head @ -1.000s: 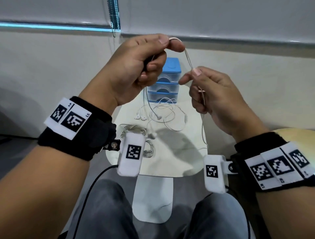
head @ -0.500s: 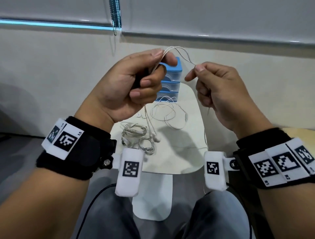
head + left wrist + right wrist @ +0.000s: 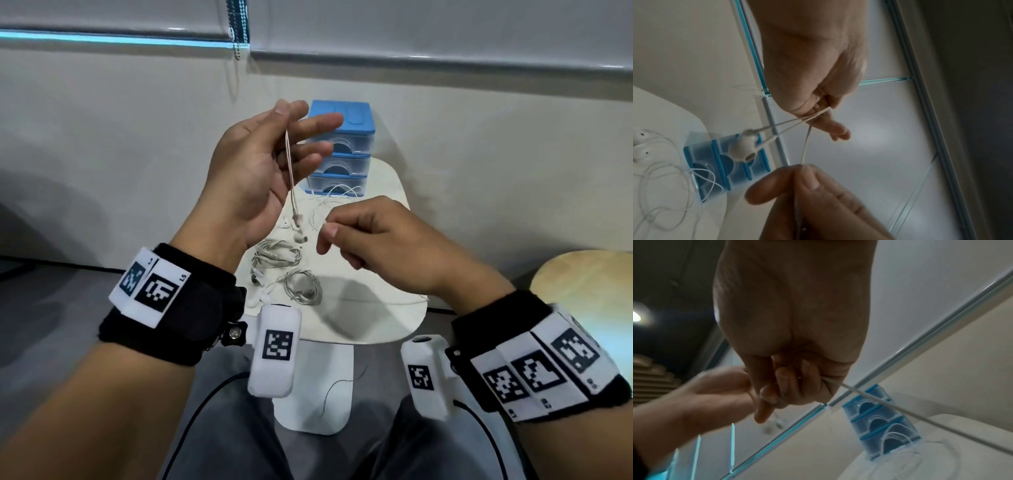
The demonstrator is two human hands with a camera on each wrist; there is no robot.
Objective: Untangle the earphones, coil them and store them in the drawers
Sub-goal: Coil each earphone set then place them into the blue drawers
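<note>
Right hand [image 3: 373, 240] lower, earphones [image 3: 291, 178] dangling.

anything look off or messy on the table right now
Yes. A loose white earphone cable sprawls on the table against the front of the closed bottom drawer. Two coiled pairs lie on the table, not yet stored. The left hand pinches another earphone, its buds dangling; the right hand pinches its cable.

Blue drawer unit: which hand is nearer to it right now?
Left. The left hand is raised just in front of the drawer unit; the right hand sits lower, nearer the person.
</note>
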